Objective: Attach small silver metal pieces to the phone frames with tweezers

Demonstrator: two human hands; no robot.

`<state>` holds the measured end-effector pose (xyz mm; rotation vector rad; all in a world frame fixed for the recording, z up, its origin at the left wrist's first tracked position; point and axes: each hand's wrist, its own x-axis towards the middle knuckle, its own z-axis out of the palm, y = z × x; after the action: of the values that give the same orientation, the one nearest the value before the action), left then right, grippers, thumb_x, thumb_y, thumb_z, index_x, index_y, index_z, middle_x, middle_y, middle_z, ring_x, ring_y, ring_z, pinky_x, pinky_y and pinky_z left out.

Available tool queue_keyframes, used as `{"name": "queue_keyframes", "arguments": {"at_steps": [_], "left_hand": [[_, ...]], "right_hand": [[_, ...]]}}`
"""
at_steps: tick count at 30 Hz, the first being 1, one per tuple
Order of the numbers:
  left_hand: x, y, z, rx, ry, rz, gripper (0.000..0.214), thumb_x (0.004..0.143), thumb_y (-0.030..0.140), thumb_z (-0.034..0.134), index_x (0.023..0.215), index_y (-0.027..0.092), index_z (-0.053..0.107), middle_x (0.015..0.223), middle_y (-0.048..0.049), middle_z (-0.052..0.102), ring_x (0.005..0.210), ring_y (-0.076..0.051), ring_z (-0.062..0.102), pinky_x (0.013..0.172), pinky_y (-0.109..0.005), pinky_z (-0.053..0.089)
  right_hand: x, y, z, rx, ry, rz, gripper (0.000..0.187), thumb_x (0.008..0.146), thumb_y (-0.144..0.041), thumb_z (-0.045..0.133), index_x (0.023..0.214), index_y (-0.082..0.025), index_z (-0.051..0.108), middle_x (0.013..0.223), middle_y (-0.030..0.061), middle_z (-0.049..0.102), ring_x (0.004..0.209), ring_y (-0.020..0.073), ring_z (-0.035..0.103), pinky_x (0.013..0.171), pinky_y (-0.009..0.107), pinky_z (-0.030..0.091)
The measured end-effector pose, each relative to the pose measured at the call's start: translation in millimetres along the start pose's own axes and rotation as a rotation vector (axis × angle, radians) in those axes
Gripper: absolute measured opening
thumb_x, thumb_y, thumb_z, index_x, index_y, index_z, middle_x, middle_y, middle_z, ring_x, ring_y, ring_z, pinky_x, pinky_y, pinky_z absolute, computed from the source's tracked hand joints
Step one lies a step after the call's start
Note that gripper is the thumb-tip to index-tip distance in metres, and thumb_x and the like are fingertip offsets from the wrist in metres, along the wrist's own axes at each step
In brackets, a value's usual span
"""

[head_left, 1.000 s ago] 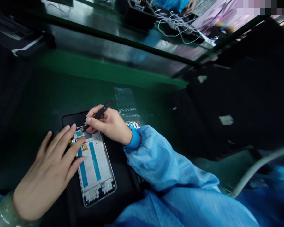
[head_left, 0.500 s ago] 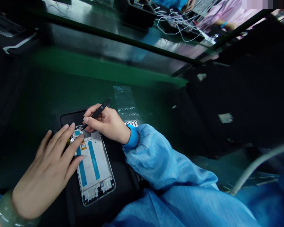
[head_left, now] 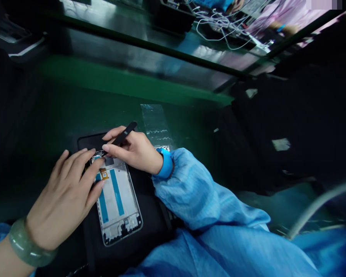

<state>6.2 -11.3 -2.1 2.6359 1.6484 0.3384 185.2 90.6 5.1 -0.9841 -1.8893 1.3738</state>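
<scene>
The right hand (head_left: 135, 152), coming out of a pale blue striped sleeve (head_left: 187, 188) with a brighter blue knit cuff (head_left: 165, 163), has a closed, pen-style grip on slim black tweezers (head_left: 125, 133), pinched between thumb and fingers, their tips angled down to the upper end of the work. That work is a silver-edged smartphone frame (head_left: 118, 204), lying flat at lower centre of the frame with a white inner panel and two long blue adhesive strips (head_left: 117, 198). A small orange-gold flex piece (head_left: 103, 174) sits near its upper end, and the fingers partly hide the exact spot the tweezer tips reach. The left hand (head_left: 65, 196), wearing a pale green jade bangle (head_left: 29, 243), has an open grip, with its fingers spread and their tips lying on the upper left of the smartphone frame, holding nothing closed. The smartphone frame rests on a black mat (head_left: 89, 140), which lies on a dark green tabletop (head_left: 54, 115). Just above the mat, a clear plastic strip (head_left: 156, 121) lies on the tabletop, with a row of small white parts (head_left: 162, 148) at its lower end beside the right hand. A tangle of white wires (head_left: 219, 25) shows at the top of the frame.
</scene>
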Motion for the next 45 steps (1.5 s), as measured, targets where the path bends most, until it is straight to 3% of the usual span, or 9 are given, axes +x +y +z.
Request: {"name": "queue_keyframes", "arguments": {"at_steps": [4,6,11,22,33,40,45], "left_hand": [[0.7,3.3,0.8,0.002,0.0,-0.034,0.045,0.09,0.036,0.04,0.128,0.014,0.046,0.134,-0.0162,0.044,0.126,-0.032,0.04,0.108,-0.054,0.029],[0.2,4.6,2.3,-0.007,0.007,-0.05,0.044,0.09,0.036,0.041,0.128,0.015,0.046,0.135,-0.0155,0.044,0.127,-0.032,0.039,0.108,-0.055,0.028],[-1.4,5.5,5.6,-0.033,0.007,-0.069,0.049,0.091,0.038,0.04,0.134,0.015,0.04,0.135,-0.0159,0.043,0.129,-0.031,0.037,0.108,-0.055,0.028],[-1.5,6.4,5.2,-0.055,0.002,-0.07,0.049,0.091,0.036,0.039,0.135,0.013,0.04,0.135,-0.0176,0.042,0.13,-0.032,0.035,0.108,-0.055,0.029],[-1.8,6.4,5.0,-0.048,0.01,-0.064,0.045,0.092,0.033,0.04,0.13,0.01,0.044,0.134,-0.0183,0.043,0.13,-0.032,0.036,0.108,-0.056,0.03],[-1.7,5.8,5.9,-0.045,0.014,-0.066,0.046,0.092,0.033,0.04,0.133,0.014,0.042,0.136,-0.0159,0.042,0.13,-0.031,0.036,0.108,-0.056,0.031],[-1.0,6.6,5.2,-0.043,0.02,-0.061,0.045,0.091,0.033,0.041,0.131,0.013,0.043,0.135,-0.0167,0.043,0.13,-0.032,0.036,0.107,-0.056,0.031]], "right_hand": [[2.8,-1.1,1.9,0.316,0.179,0.046,0.028,0.081,-0.042,0.062,0.092,-0.019,0.052,0.083,-0.0008,0.06,0.07,0.0103,0.065,0.067,0.024,0.057],[4.8,0.5,2.7,0.379,0.204,0.04,0.03,0.08,-0.042,0.063,0.094,-0.02,0.05,0.086,-0.0003,0.06,0.073,0.0103,0.064,0.071,0.025,0.057],[7.4,10.7,3.5,0.216,0.077,0.002,0.032,0.082,-0.041,0.061,0.103,-0.02,0.049,0.092,0.0027,0.061,0.082,0.0134,0.063,0.077,0.029,0.055],[3.3,2.3,2.1,0.022,0.009,-0.095,0.02,0.083,-0.025,0.055,0.102,-0.02,0.049,0.091,0.0021,0.062,0.084,0.0124,0.063,0.074,0.024,0.053],[0.4,4.0,9.5,-0.314,0.037,-0.399,0.013,0.087,-0.019,0.047,0.098,-0.017,0.052,0.099,0.0044,0.063,0.086,0.0119,0.063,0.079,0.025,0.052],[2.8,5.7,5.9,-0.12,0.077,-0.269,0.015,0.085,-0.022,0.055,0.098,-0.017,0.052,0.085,0.0003,0.061,0.076,0.0095,0.063,0.068,0.02,0.053],[4.2,5.4,7.5,-0.132,0.044,-0.289,0.014,0.085,-0.021,0.055,0.098,-0.014,0.053,0.088,0.0022,0.062,0.077,0.0093,0.063,0.069,0.019,0.053]]}}
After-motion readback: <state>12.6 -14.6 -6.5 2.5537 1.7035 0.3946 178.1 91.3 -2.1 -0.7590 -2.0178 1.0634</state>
